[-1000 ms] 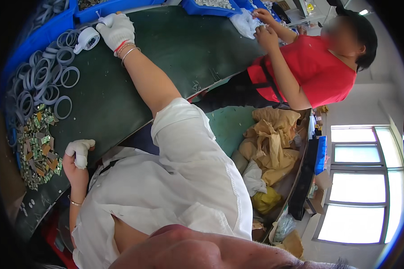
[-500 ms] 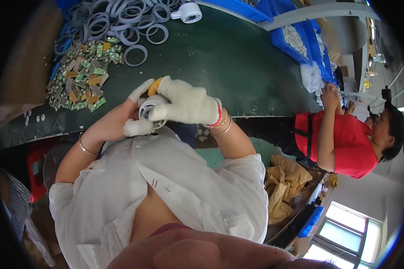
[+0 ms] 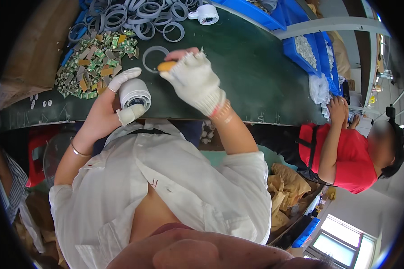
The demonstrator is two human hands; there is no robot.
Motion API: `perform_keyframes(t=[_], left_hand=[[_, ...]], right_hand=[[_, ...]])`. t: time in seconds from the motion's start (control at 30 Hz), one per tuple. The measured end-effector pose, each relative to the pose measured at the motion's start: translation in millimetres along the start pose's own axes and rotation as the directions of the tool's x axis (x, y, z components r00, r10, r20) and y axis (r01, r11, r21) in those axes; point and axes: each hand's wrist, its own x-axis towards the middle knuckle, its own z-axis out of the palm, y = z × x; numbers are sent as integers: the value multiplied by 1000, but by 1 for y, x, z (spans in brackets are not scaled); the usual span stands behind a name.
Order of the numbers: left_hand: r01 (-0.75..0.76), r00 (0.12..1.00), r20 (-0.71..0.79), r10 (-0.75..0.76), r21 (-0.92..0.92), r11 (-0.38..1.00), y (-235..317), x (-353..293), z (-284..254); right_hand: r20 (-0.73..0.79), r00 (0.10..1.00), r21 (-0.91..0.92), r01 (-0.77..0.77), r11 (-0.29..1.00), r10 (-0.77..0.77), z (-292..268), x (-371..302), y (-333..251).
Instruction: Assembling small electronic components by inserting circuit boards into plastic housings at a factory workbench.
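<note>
My left hand (image 3: 104, 106), with white covers on its fingertips, is closed round a white cylindrical housing (image 3: 134, 93) just above the table's front edge. Dark inner parts show in the housing's open end, which faces me. My right hand (image 3: 193, 78) wears a white knitted glove with bare fingertips and an orange finger cot. Its thumb and forefinger pinch the right side of a grey ring (image 3: 145, 56), hiding that part of the rim. Left of the ring lies a pile of small green circuit boards (image 3: 94, 65).
Many grey rings (image 3: 143, 13) are heaped at the back left, beside another white housing (image 3: 208, 15) on the green table (image 3: 251, 67). Blue bins (image 3: 302, 53) of small white parts line the right. A person in red (image 3: 350, 152) sits there. A cardboard box (image 3: 33, 58) stands left.
My right hand has left the white housing and reached forward to the grey ring, which has shifted slightly. My left hand keeps the housing, now held more upright and slightly left. The view has shifted a little.
</note>
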Motion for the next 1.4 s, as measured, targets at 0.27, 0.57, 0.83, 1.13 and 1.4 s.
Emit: perform_keyframes(t=[0.27, 0.57, 0.83, 1.13, 1.4], left_hand=[[94, 995, -23, -98, -117, 989, -2, 27, -3], [111, 989, 143, -42, -517, 849, -7, 16, 26], [57, 998, 47, -41, -403, 913, -11, 13, 37], [14, 1000, 30, -3, -394, 919, -17, 6, 35], [-27, 999, -27, 23, -125, 992, -29, 18, 27]], right_hand=[[418, 719, 844, -533, 54, 556, -36, -46, -40], [275, 795, 758, -525, 387, 541, -14, -45, -51], [105, 807, 625, -508, 593, 581, -34, -40, -61], [90, 780, 617, -532, 580, 619, -27, -45, -65], [-29, 780, 480, -538, 693, 625, -1, -44, -45]])
